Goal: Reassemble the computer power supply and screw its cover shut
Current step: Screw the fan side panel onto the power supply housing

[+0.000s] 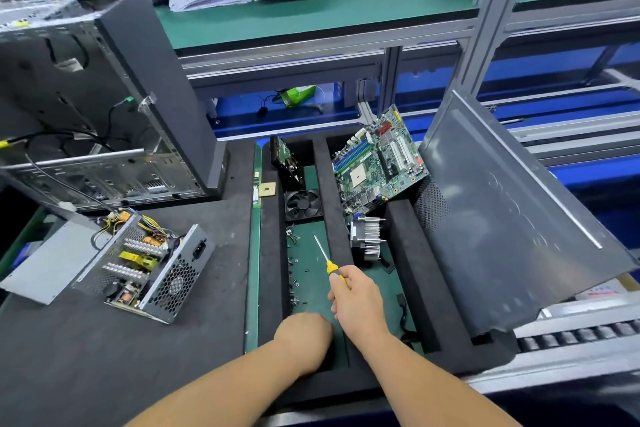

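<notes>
While no lettering reads clearly, the right hand point(356, 295) grips a yellow-handled screwdriver point(327, 260); the left hand point(303, 340), fingers hidden, reaches into the tray point(270, 253). The open power supply point(145, 267) sits leftward on the tabletop point(104, 357).

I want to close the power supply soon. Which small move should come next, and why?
Probably the left hand, now down in the tray, should pick one screw. The right hand already holds the screwdriver, while the power supply lies open, its cover beside it.

Two bare forearms, no sleeves, watch or gloves, end in the left hand point(304, 340) and right hand point(356, 298) beside the foam tray point(270, 253).
</notes>
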